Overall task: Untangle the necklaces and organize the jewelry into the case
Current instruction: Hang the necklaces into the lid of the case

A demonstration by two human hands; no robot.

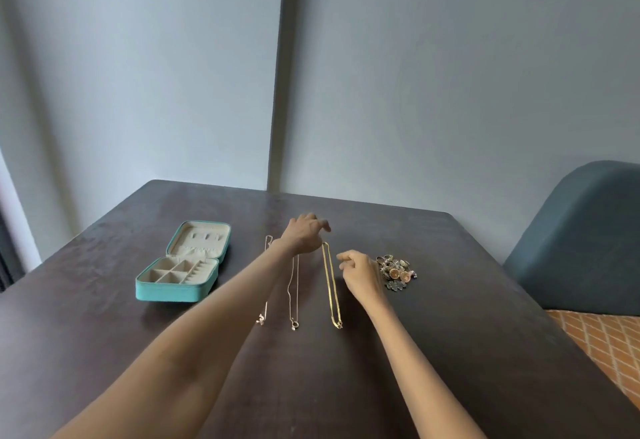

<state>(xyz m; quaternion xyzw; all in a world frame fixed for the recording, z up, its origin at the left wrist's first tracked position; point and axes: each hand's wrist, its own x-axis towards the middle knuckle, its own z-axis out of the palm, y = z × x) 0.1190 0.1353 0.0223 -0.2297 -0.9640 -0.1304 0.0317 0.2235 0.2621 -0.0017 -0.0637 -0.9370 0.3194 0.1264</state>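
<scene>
Head view: dark table [450,352], grey walls [450,75].

Your left hand [304,233] hides the thin necklaces' far ends; the jewelry pile [396,271] is too small to sort; the chair [585,241] runs off-frame.

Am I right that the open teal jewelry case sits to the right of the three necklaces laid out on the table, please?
Not quite. The head view shows the open teal jewelry case to the left of the three necklaces laid out on the table; the pile of small jewelry lies on their right.
</scene>
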